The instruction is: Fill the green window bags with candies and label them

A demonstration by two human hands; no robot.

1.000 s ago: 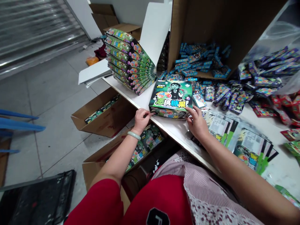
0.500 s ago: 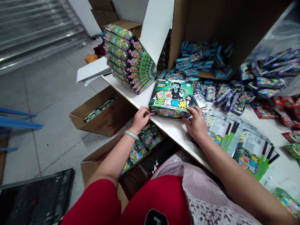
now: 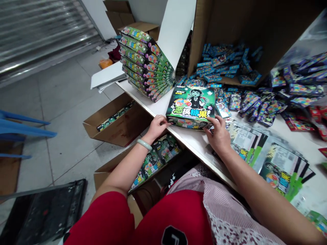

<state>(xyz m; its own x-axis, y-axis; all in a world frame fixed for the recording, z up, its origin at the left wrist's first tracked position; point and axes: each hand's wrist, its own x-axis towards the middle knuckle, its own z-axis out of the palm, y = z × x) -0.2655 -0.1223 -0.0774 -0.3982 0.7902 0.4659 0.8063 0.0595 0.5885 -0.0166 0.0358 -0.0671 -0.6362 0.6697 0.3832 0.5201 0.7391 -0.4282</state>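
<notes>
Metal shutter (image 3: 48,30): we see it far beyond the left grip (image 3: 157,127), off to its left. White worktop (image 3: 194,140): runs under the box and past both grips, near edge just by the left one. Large brown carton (image 3: 242,23): open towards us, beyond the right grip (image 3: 218,134). Two smaller cartons (image 3: 120,127): below the worktop edge, lower than the left grip and to its left. Fanned stack of green boxes (image 3: 145,63): on the worktop, beyond the left grip.

Green-and-black box (image 3: 191,102): on the worktop between the grips and just beyond them, picture upward. We note the right grip closed on its near right corner, thumb low on the front face. At the near left corner the left grip has thumb and fingertips together; whether they pinch the card or only touch it, we cannot tell.

Printed pouches (image 3: 278,166): overlapping, right of the right grip. Small packets, loose: blue packets (image 3: 217,64) heaped beyond the right grip, in and before the large carton; purple packets (image 3: 251,103) farther right; red packets (image 3: 298,124) right again. Pale green bangle (image 3: 144,144): on the wrist behind the left grip.
</notes>
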